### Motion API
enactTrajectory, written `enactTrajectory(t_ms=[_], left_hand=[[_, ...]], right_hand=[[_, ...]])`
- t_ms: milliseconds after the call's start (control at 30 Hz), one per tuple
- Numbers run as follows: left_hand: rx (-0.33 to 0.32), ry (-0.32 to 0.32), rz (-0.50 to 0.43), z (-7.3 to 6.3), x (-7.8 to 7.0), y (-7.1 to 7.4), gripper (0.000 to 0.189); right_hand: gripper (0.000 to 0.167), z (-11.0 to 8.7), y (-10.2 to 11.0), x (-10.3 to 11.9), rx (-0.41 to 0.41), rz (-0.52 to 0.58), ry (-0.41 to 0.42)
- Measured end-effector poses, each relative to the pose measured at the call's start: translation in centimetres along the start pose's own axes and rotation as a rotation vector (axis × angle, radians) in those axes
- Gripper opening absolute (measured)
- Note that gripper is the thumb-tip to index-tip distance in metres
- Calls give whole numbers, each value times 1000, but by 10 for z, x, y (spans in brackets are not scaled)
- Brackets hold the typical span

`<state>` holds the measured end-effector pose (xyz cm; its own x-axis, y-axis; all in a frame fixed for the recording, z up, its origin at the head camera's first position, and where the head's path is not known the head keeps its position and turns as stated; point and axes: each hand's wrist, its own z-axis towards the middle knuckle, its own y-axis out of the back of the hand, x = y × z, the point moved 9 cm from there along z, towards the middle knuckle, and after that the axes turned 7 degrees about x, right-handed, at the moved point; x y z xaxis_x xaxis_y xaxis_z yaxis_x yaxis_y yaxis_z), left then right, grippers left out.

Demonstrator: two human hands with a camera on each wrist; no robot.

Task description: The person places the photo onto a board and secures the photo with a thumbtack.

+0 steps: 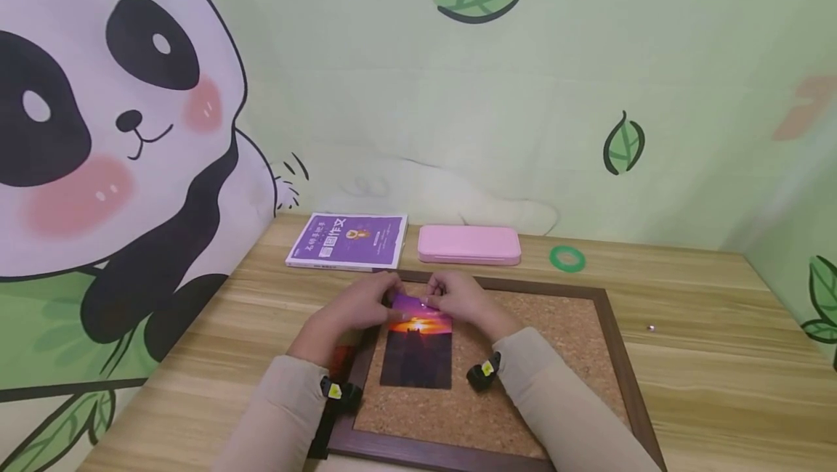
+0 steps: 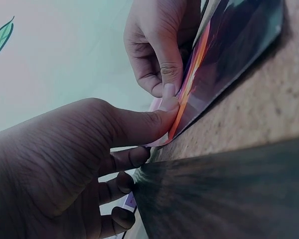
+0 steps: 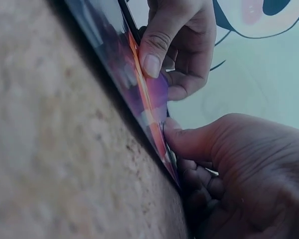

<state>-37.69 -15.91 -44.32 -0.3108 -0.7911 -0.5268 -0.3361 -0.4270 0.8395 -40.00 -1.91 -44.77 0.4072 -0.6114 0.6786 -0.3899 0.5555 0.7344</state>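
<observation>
A sunset photo (image 1: pixel 416 356), purple and orange above and dark below, lies on the left part of a framed cork board (image 1: pixel 510 385). My left hand (image 1: pixel 362 305) pinches its top left edge with thumb and fingers, the other fingers spread beyond the frame in the left wrist view. At the top right edge, my right hand (image 1: pixel 461 301) pinches the photo between thumb and curled fingers. A tiny bright spot shows by the right thumb in the head view. In the right wrist view the photo's upper end (image 3: pixel 154 94) bends up off the cork.
Behind the board are a purple book (image 1: pixel 356 239), a pink case (image 1: pixel 468 245) and a green tape roll (image 1: pixel 567 259). A small shiny piece (image 1: pixel 650 327) lies on the table at right. Something dark and red (image 1: pixel 341 361) shows beside the left sleeve. A panda-printed wall cloth (image 1: pixel 405 94) stands behind.
</observation>
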Motion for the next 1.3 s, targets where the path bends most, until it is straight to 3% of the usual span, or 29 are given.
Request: enactTrajectory(t_ms=[200,333,433,567,700,833,900,1000,1100,1300], left_hand=[[1,-4,9,3,0,0,36],[-1,9,6,3,4,-3,37],[-2,11,-2,2,6,-6,37],[-23,2,-44,2,9,-7,36],[-38,7,-97,3,13,-7,33],[-26,2,-120,3,12,-7,33],[-20,-14,-121,3,11,-6,32],[-24,-30,-117,3,10,-5,32],[-28,-32,-123,3,11,-3,33],[-12,-25,-138,5,12,-8,34]], right_hand=[[15,-1,2,1,-26,-1,-17],[12,-9,4,4,-5,3,59],[9,-29,16,12,12,-17,166],[25,-68,51,8,-28,-28,256],[30,-113,102,-39,-155,18,216],[31,-171,148,-101,-283,-18,52],[34,-201,164,-128,-308,-58,-25],[38,-239,179,-162,-322,-73,-95],[41,-264,186,-191,-356,-59,-144],[43,-276,183,-217,-349,-76,-206]])
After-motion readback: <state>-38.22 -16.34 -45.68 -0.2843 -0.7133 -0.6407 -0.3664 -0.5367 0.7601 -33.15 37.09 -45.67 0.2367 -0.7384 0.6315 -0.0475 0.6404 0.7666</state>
